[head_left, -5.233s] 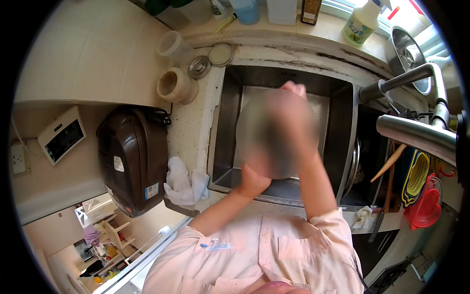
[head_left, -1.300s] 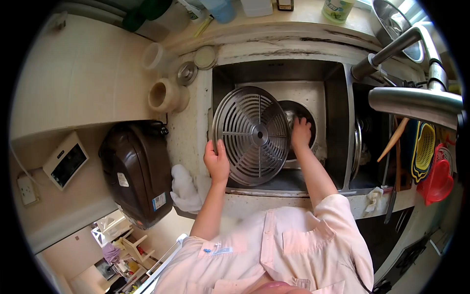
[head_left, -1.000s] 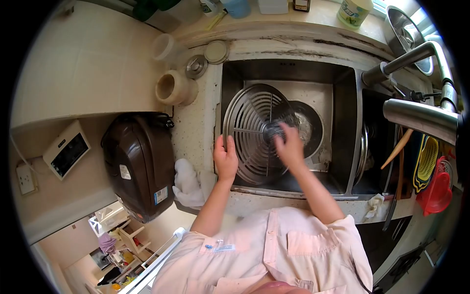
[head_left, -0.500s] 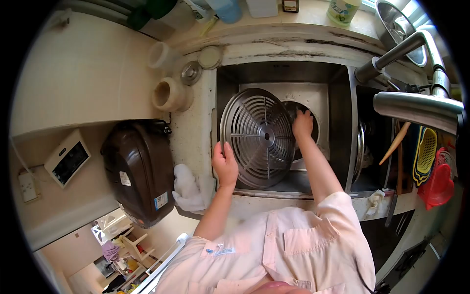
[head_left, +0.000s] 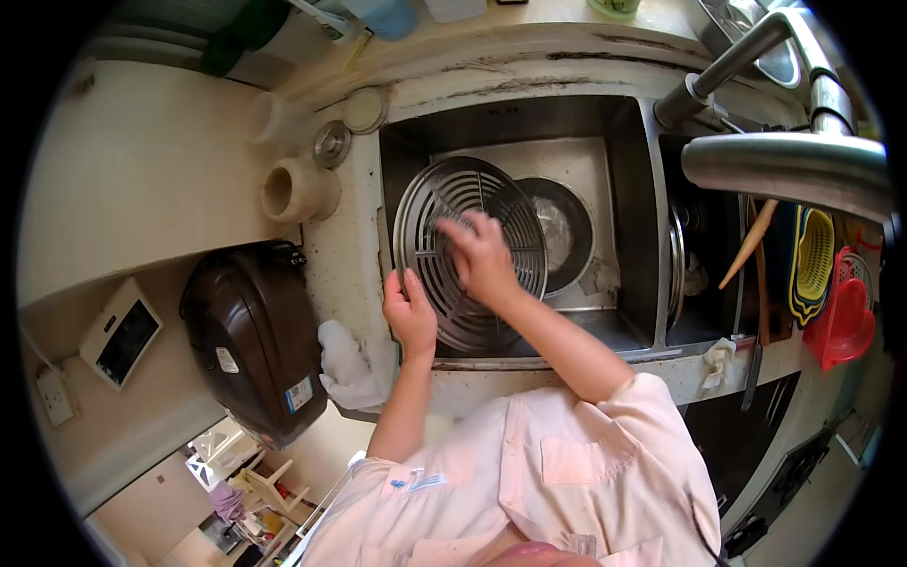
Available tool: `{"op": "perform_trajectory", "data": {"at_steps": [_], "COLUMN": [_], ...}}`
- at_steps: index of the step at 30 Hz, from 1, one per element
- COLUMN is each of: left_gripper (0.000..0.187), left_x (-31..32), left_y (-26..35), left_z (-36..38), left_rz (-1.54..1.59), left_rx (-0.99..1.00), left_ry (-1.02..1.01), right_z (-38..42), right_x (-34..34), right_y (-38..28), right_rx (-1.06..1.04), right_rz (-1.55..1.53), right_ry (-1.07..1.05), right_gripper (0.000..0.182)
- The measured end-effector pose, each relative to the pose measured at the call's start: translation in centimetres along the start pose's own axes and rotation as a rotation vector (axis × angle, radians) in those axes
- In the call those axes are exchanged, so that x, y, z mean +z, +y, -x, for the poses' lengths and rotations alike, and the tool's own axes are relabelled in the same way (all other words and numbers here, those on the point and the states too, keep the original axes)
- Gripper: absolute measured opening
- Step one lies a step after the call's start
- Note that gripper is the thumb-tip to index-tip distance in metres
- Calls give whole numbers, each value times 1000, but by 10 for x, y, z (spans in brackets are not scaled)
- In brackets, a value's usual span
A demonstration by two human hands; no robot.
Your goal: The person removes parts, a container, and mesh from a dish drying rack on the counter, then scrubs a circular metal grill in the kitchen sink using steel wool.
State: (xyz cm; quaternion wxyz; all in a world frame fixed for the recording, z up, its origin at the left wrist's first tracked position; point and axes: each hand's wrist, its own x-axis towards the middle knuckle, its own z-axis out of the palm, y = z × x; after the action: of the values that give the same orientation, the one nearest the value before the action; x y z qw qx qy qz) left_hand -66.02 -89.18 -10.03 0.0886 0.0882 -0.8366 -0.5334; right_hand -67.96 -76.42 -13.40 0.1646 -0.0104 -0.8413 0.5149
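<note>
A round slotted metal rack point(head_left: 463, 326) leans tilted in the left part of the steel sink point(head_left: 614, 217). My left hand point(head_left: 410, 312) grips the rack's near left rim, thumb on the top face. My right hand point(head_left: 480, 257) is over the rack's slotted face, its fingers blurred by motion and partly spread; nothing shows in it. Behind the rack's right edge, a metal bowl point(head_left: 564, 236) sits on the sink bottom, partly hidden by the rack.
The faucet point(head_left: 784, 163) reaches over the smaller right basin. Jars point(head_left: 293, 189) and lids point(head_left: 365, 110) stand left of the sink. A brown appliance point(head_left: 250, 331) and white cloth point(head_left: 346, 364) lie nearer. Yellow point(head_left: 814, 260) and red baskets point(head_left: 839, 317) are at right.
My right hand has moved left from the bowl onto the rack's face, uncovering the bowl. The left hand still holds the rim. The whole view has shifted slightly.
</note>
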Motion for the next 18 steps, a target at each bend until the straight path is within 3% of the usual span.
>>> {"op": "perform_trajectory", "data": {"at_steps": [4, 7, 10, 11, 12, 16, 18], "left_gripper": [22, 21, 21, 21, 21, 21, 21], "left_x": [-1, 4, 4, 3, 4, 2, -1], "left_y": [2, 8, 13, 14, 15, 10, 10], "left_z": [1, -1, -4, -5, -5, -8, -10], "left_rz": [11, 21, 8, 1, 19, 50, 64], "left_rx": [-24, -15, -18, -23, -30, -11, -23], "left_ry": [-6, -1, 3, 1, -5, 0, -2], "right_z": [6, 17, 41, 47, 43, 43, 35], "right_x": [14, -12, -18, -14, -17, -13, -14], "right_y": [124, 125, 92, 116, 132, 234, 217], "right_rx": [492, 658, 316, 281, 351, 258, 422], "right_rz": [243, 445, 424, 504, 557, 816, 908], "right_ry": [85, -181, -146, -166, -221, -356, -530], "right_gripper": [38, 39, 41, 41, 38, 25, 25]}}
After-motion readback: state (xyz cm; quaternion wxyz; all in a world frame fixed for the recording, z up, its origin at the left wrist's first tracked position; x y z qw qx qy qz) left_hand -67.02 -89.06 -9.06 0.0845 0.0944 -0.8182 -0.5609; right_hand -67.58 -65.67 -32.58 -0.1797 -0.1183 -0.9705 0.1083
